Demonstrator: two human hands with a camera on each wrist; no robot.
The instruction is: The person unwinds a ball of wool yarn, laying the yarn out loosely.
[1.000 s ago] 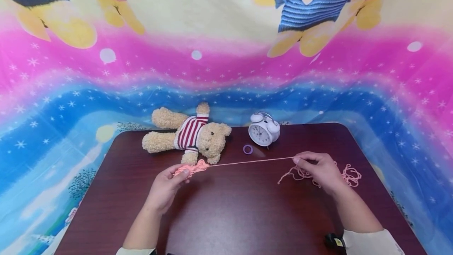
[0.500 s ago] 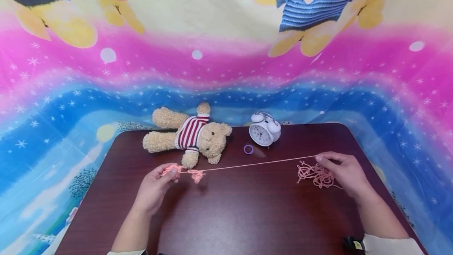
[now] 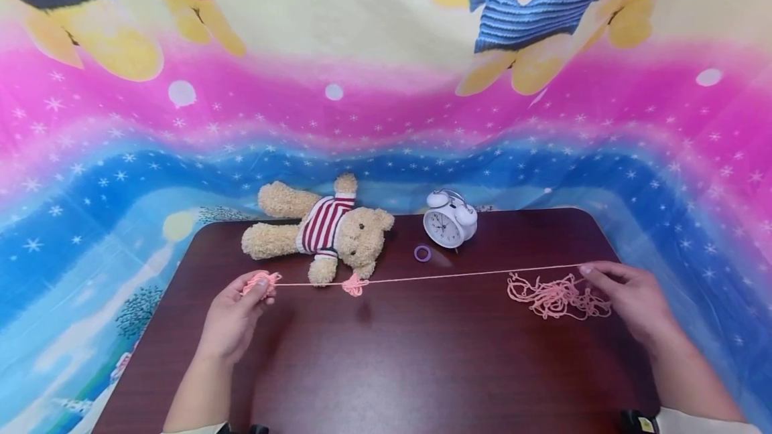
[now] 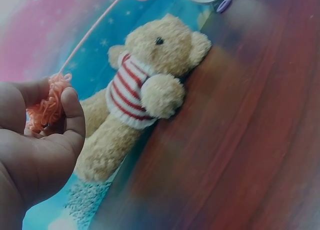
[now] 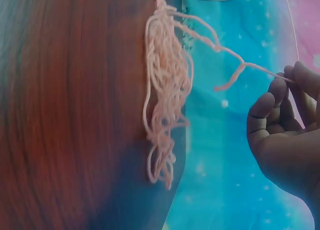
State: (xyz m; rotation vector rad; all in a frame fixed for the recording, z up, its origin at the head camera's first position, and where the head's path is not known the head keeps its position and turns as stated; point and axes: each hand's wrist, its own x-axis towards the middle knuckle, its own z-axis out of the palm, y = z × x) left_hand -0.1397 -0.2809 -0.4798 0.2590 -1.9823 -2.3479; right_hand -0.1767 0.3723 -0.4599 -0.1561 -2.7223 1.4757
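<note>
Dark tabletop (image 3: pixel 398 367), pink yarn (image 3: pixel 354 284) between left grip (image 3: pixel 232 317) and right grip (image 3: pixel 638 300), both pinching it

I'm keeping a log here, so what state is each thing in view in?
Bundle, bunched up
Strand, taut
Clump, bunched on the strand
Heap, tangled
Left grip, pinches the bundle
Right grip, pinches the strand
Bear, lying down
Clock, upright
Ring, lying flat

On the surface (image 3: pixel 392 360) the bear (image 3: pixel 328 228) lies at eleven o'clock, alarm clock (image 3: pixel 446 225) at one, yarn heap (image 3: pixel 559 299) at three.
</note>
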